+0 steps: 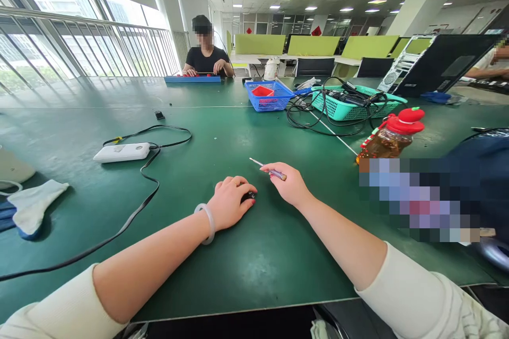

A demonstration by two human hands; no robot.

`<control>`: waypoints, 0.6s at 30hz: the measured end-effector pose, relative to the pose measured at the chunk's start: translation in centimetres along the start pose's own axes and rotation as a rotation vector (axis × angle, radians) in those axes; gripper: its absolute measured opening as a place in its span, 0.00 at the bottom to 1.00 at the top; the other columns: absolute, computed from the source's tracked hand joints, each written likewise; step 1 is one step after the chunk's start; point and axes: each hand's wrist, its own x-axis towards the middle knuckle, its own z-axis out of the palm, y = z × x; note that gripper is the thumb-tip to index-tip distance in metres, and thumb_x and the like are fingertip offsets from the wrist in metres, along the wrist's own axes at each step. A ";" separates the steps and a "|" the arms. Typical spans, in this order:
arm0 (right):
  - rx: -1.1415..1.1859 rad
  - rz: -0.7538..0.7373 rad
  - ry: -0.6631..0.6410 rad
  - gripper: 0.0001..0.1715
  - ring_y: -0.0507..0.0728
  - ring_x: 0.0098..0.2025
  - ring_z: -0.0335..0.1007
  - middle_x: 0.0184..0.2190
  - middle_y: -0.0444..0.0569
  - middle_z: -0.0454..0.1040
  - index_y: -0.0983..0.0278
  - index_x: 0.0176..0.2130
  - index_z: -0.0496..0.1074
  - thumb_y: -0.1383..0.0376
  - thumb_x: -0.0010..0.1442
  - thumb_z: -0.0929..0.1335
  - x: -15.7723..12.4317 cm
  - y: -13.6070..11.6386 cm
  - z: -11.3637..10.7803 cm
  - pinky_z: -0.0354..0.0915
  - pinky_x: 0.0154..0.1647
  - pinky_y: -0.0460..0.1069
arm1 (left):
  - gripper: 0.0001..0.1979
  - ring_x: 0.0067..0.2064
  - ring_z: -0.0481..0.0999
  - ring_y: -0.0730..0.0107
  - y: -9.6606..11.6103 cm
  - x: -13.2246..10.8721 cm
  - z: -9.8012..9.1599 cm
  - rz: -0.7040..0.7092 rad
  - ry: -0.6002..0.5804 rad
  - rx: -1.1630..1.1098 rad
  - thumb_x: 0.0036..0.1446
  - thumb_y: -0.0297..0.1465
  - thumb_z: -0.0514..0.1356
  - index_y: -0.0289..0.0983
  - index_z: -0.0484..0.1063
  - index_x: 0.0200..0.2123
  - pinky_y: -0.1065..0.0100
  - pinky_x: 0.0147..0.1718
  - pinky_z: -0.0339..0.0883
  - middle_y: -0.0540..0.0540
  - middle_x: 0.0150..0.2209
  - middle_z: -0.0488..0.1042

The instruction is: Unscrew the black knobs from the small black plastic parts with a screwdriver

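My left hand (229, 202) rests on the green table (246, 254), fingers curled over a small black object (249, 196) that shows only at its edge. A pale bangle sits on that wrist. My right hand (288, 183) is just to the right of it, pinching a thin screwdriver (267, 169) with a clear handle; its metal tip points up and to the left. The two hands are a few centimetres apart.
A white power bank (122, 152) with a black cable (147, 190) lies to the left, a white cloth (34, 202) farther left. A red-capped bottle (392, 137) stands right. Blue basket (268, 96) and teal basket (350, 103) with cables sit behind. A person (207, 55) sits across.
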 end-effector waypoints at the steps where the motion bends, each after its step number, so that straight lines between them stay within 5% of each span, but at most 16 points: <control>1: -0.003 0.006 0.003 0.20 0.56 0.45 0.75 0.41 0.46 0.79 0.58 0.40 0.79 0.72 0.54 0.62 0.0 0.0 0.0 0.68 0.53 0.54 | 0.13 0.56 0.68 0.53 0.4 -0.8 0.0 0.025 -0.013 -0.008 0.63 0.36 0.56 0.46 0.75 0.49 0.46 0.58 0.62 0.44 0.56 0.71; 7: -0.028 0.058 -0.019 0.21 0.56 0.44 0.75 0.43 0.46 0.79 0.58 0.41 0.80 0.72 0.54 0.62 -0.2 -0.3 0.1 0.69 0.50 0.54 | 0.13 0.60 0.67 0.54 -1.4 -7.3 -1.4 0.044 -0.029 -0.010 0.64 0.37 0.55 0.47 0.75 0.48 0.49 0.61 0.61 0.45 0.59 0.70; 14: -0.049 0.050 -0.029 0.22 0.55 0.41 0.74 0.41 0.45 0.79 0.56 0.41 0.80 0.73 0.54 0.63 -0.1 -0.2 0.3 0.70 0.45 0.53 | 0.20 0.55 0.73 0.48 -11.5 -13.4 -5.5 -0.370 0.185 0.259 0.61 0.44 0.51 0.46 0.76 0.48 0.50 0.58 0.64 0.44 0.54 0.75; 18: -0.062 0.053 -0.033 0.22 0.55 0.41 0.74 0.40 0.45 0.79 0.56 0.41 0.80 0.73 0.54 0.63 0.0 -0.2 0.3 0.69 0.47 0.53 | 0.20 0.46 0.77 0.48 -16.5 -14.4 -8.3 -0.652 0.230 0.381 0.60 0.45 0.52 0.45 0.78 0.46 0.54 0.44 0.70 0.44 0.46 0.79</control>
